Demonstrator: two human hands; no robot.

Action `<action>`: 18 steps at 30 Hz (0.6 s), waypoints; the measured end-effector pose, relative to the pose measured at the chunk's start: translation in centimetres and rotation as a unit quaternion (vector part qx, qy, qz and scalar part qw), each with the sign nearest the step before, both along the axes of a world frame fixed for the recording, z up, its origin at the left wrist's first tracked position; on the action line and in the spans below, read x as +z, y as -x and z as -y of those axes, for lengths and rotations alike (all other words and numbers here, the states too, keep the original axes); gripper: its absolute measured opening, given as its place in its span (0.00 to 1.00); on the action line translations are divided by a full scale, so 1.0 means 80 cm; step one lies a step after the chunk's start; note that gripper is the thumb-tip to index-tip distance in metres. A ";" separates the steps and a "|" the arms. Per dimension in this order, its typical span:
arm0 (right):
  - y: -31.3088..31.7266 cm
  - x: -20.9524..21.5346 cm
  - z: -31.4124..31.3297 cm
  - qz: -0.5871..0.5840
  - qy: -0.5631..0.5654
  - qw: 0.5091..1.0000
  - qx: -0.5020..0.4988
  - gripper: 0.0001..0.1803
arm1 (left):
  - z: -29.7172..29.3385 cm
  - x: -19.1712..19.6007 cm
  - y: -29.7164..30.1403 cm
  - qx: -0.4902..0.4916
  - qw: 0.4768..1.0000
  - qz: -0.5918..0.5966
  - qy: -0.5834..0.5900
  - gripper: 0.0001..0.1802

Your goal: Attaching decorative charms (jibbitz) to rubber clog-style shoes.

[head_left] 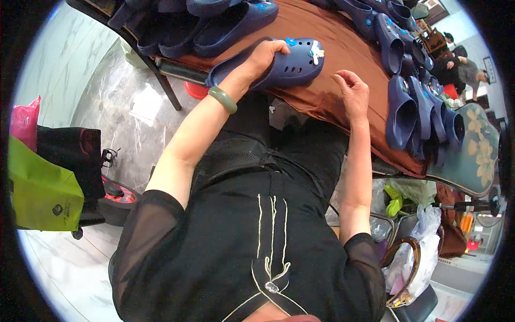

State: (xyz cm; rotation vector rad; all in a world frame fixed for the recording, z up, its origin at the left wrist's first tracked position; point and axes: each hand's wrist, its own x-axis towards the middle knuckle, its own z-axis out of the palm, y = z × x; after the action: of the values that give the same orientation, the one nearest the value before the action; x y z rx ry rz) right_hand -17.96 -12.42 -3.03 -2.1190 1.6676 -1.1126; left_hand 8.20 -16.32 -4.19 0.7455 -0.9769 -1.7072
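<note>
My left hand (265,55) grips a navy blue clog (279,67) that lies on a table under a brown cloth (335,48). The clog carries a white charm and a small blue charm on its toe. A green bangle sits on my left wrist. My right hand (354,91) hovers over the cloth just right of the clog, fingers loosely curled, holding nothing that I can see.
Several more navy clogs lie in a pile at the upper left (214,21) and in a row along the right (416,107). A green bag (43,188) and a pink bag (24,121) stand on the marble floor at left. People sit at the far upper right (456,64).
</note>
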 end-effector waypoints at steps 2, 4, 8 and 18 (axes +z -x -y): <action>-0.049 0.008 -0.022 0.241 -0.048 0.965 0.091 0.08 | -0.009 0.010 -0.001 -0.007 1.000 0.025 -0.009 0.11; -0.090 0.017 -0.037 0.230 -0.062 0.965 0.109 0.08 | -0.009 0.007 -0.004 0.005 0.999 0.035 0.005 0.11; -0.122 0.015 -0.036 0.174 -0.056 0.976 0.120 0.08 | -0.006 -0.003 -0.002 0.053 0.994 0.084 0.055 0.13; -0.117 0.027 -0.018 0.107 -0.094 0.978 0.153 0.11 | 0.003 -0.021 -0.001 0.098 0.931 0.205 0.286 0.16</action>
State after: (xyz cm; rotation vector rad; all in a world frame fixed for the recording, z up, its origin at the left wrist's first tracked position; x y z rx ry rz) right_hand -8.60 -10.97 -0.90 -1.9728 1.2465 -1.0031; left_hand 8.28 -16.58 -5.84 0.7812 -1.5436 -1.0211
